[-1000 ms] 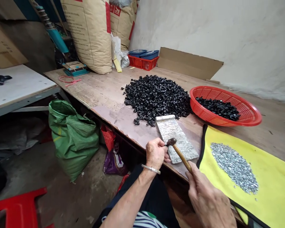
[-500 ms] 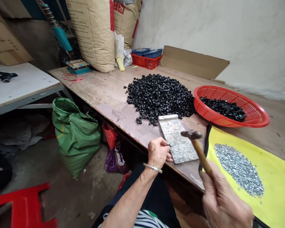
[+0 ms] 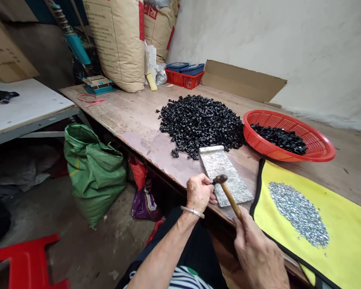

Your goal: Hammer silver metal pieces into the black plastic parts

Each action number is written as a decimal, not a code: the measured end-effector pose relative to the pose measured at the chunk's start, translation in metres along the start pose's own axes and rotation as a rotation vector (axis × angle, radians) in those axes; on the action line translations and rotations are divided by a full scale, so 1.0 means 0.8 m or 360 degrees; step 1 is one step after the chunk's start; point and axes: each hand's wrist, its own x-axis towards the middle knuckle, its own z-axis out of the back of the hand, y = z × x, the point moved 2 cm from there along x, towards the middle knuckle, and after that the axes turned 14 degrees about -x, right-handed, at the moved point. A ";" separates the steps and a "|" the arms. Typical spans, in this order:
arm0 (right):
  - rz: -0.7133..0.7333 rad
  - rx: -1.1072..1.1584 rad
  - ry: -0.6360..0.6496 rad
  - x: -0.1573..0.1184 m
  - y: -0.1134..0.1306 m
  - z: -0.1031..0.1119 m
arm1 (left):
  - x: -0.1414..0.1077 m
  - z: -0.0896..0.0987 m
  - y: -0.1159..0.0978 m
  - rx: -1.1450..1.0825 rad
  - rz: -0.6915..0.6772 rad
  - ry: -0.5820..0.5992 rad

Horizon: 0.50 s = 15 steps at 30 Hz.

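Observation:
My right hand [image 3: 257, 249] is wrapped round the wooden handle of a hammer [image 3: 231, 198]. The hammer's head is over the left part of a worn, silvery metal plate [image 3: 228, 172], right beside my left fingertips. My left hand [image 3: 199, 192], with a bangle at the wrist, pinches a small black plastic part at the plate's left edge. That part is mostly hidden by the fingers and the hammer head. Beyond the plate lies a big heap of small black plastic parts [image 3: 201, 124]. Small silvery metal pieces [image 3: 299, 212] lie spread on a yellow cloth [image 3: 345, 241] to the right.
A red basket [image 3: 321, 146] with black parts stands right of the heap. At the back are large paper sacks [image 3: 117, 44], a red crate [image 3: 185, 79] and a cardboard strip [image 3: 243, 80]. A green sack [image 3: 93, 172] and a red stool [image 3: 27, 261] are on the floor at left.
My right hand has brought the hammer left and down, from above the plate's right side to my left fingertips. My left hand has stayed almost in place, still pinching the black part.

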 end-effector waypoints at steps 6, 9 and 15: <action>-0.0348 -0.0086 -0.0223 -0.005 -0.007 -0.002 | 0.000 0.000 -0.001 -0.0020 0.0011 0.0011; -0.0110 -0.0045 -0.0057 -0.008 -0.003 -0.017 | 0.000 0.000 -0.002 0.0010 0.0016 -0.0007; -0.0726 0.0942 0.0549 0.007 -0.023 -0.039 | -0.001 0.001 -0.004 -0.0023 -0.0020 0.0025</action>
